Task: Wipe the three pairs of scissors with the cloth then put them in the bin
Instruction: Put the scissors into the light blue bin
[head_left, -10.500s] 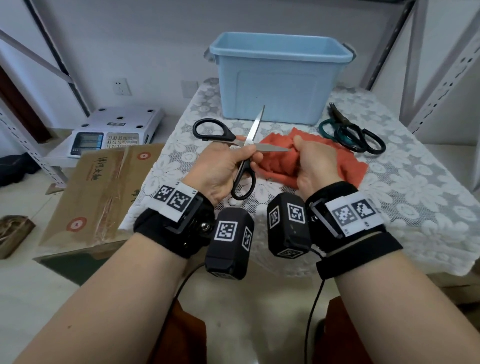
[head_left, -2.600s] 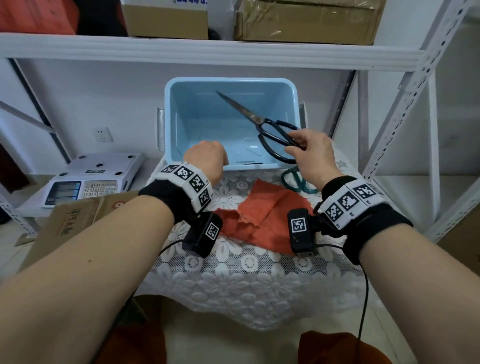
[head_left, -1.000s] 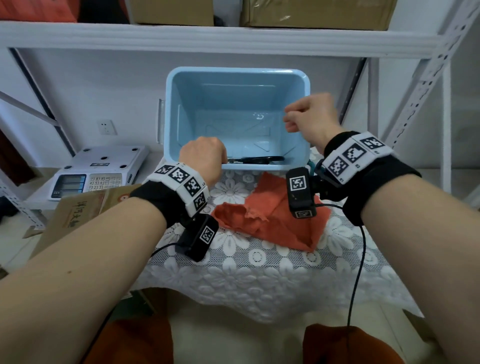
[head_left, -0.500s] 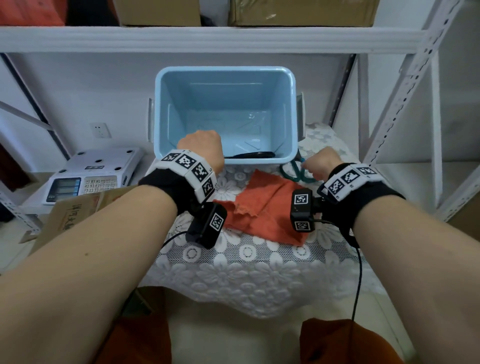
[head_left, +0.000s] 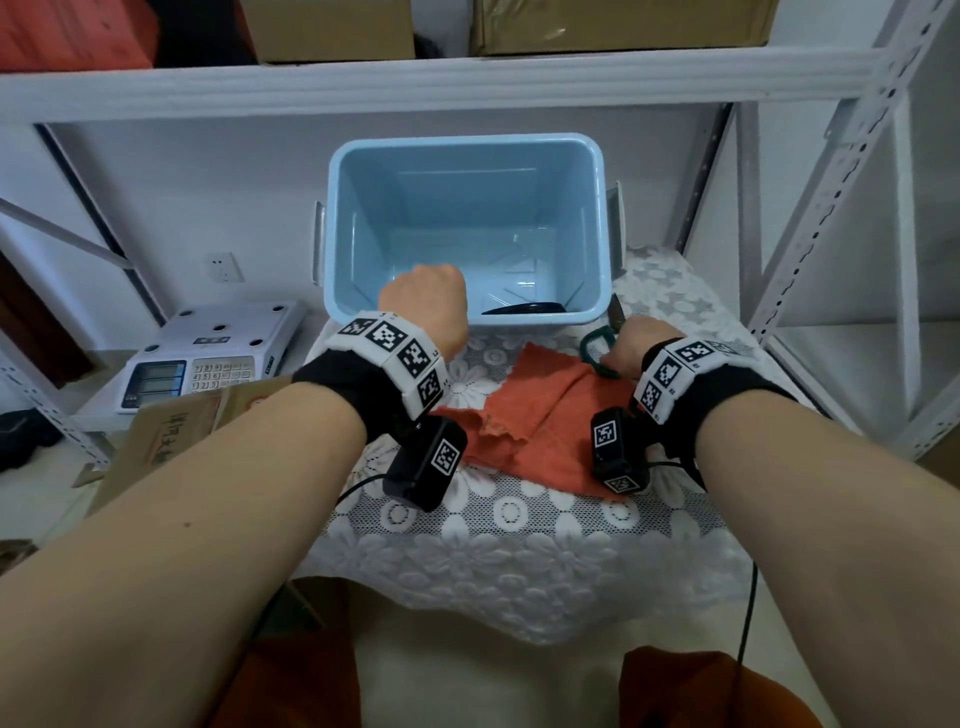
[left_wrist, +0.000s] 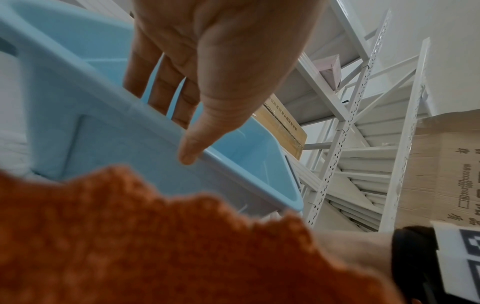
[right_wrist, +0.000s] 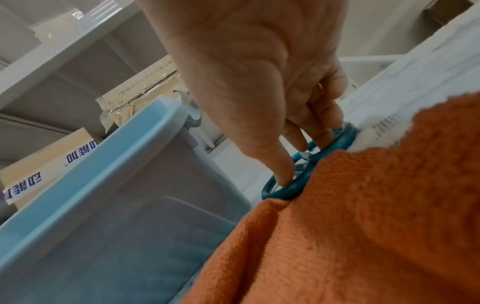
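Note:
My left hand (head_left: 423, 293) holds the near rim of the light blue bin (head_left: 467, 140); in the left wrist view its fingers (left_wrist: 161, 92) reach inside and the thumb presses the outside of the rim (left_wrist: 233, 170). Black scissors (head_left: 522, 308) lie on the bin's floor, mostly hidden by the near wall. The orange cloth (head_left: 540, 415) lies crumpled on the table in front of the bin. At its right corner my right hand (head_left: 623, 351) pinches the handles of the teal scissors (right_wrist: 291, 188), thumb tip in one ring, fingers on the other. Their blades are hidden.
A white lace tablecloth (head_left: 519, 561) covers the small table. A white metal shelf (head_left: 467, 78) with cardboard boxes hangs above the bin, with rack uprights (head_left: 810, 208) on the right. A scale (head_left: 208, 353) and a cardboard box (head_left: 171, 436) sit to the left.
My right hand has come down from above the bin to the teal scissors beside the cloth and taken their handles. The left hand has stayed on the bin's rim.

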